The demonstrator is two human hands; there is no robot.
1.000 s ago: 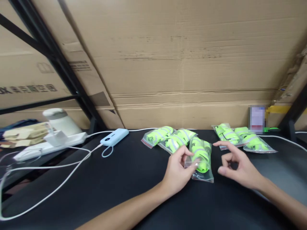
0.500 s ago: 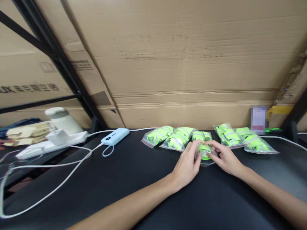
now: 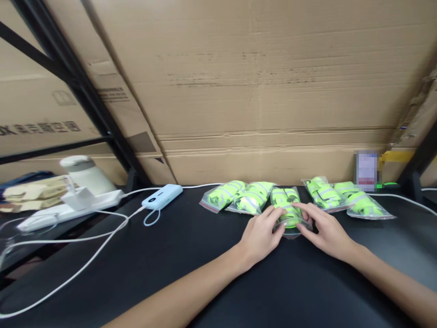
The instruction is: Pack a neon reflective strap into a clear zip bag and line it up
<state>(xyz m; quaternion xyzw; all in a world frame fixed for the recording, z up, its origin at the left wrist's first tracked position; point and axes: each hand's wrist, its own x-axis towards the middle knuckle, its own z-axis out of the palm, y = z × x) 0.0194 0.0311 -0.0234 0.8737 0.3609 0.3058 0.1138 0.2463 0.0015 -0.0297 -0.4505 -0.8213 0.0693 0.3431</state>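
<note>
A clear zip bag (image 3: 287, 198) holding a rolled neon-yellow item with grey reflective stripes lies on the black tabletop in front of me. My left hand (image 3: 261, 231) grips its left side, fingers curled over the edge and thumb near the lower corner. On the opposite side my right hand (image 3: 324, 228) holds the edge, its index finger and thumb apart on the plastic. Just left of it sits a similar zip bag (image 3: 251, 198), overlapping another zip bag (image 3: 222, 195). To the right lie a zip bag (image 3: 323, 193) and a further zip bag (image 3: 366, 205).
A light-blue power bank (image 3: 163, 197) with a white cable lies to the left. Beyond it are a white power strip (image 3: 102, 200) and a pale bottle (image 3: 87, 175). Cardboard (image 3: 259, 100) stands behind the black table (image 3: 164, 255). A blurred card (image 3: 367, 171) stands at back right.
Both hands have slid slightly toward me and spread apart on the bag, uncovering more of its striped contents. The view has shifted slightly.
</note>
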